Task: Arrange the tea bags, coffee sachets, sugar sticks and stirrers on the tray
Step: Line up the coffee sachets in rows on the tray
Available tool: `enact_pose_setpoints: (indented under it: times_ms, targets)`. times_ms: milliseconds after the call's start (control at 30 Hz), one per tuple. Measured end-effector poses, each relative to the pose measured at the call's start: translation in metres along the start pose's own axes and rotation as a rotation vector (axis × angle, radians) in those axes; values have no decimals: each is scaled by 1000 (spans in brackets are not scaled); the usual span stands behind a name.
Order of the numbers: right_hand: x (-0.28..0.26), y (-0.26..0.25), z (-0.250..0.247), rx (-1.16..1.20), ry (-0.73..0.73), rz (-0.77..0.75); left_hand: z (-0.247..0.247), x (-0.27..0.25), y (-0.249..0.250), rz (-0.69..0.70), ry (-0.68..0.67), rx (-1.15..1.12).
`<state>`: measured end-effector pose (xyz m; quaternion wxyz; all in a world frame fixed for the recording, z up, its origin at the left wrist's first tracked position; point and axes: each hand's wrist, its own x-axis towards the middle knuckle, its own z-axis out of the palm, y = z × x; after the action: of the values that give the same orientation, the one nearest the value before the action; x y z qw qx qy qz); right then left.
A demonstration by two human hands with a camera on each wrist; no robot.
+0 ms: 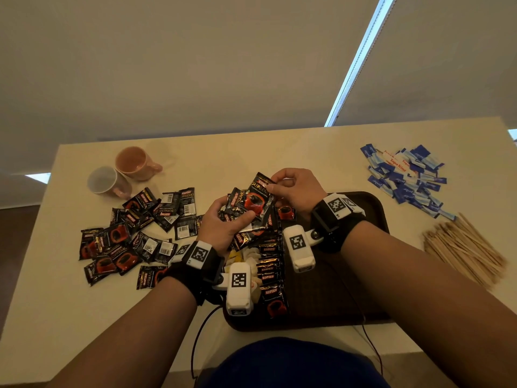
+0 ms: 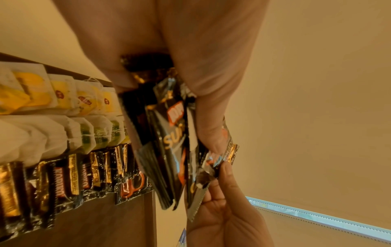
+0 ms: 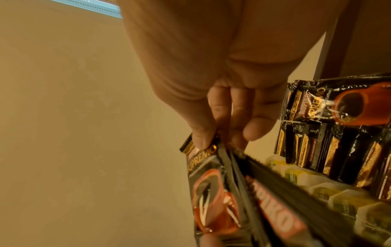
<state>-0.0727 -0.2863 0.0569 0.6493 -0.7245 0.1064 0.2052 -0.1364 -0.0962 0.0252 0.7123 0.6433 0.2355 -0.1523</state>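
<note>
Several coffee sachets (image 1: 240, 211) sit bunched in my left hand (image 1: 223, 226) above the tray (image 1: 375, 208), right hand (image 1: 296, 189) pinching the top sachet (image 1: 258, 196) by its corner: I'd peel it off singly, then overlap it onto the tray's sachet row (image 1: 270, 264).

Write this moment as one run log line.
left hand: holds sachet stack | right hand: pinches top sachet | over tray
</note>
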Motion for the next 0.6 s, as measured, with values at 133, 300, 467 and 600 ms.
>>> enact_pose_setpoints:
  times_ms: [133,300,467,600]
  targets:
    - [0,0,0,36,6,16,1,0,2,-7,-6,-1]
    - [-1,2,2,131,30,68,2,-1,6,-9,-51,-2]
    - [0,2,4,158,44,101,2,1,8,-4,-90,8]
    - [1,1,4,204,75,119,-1,1,12,-21,-131,9]
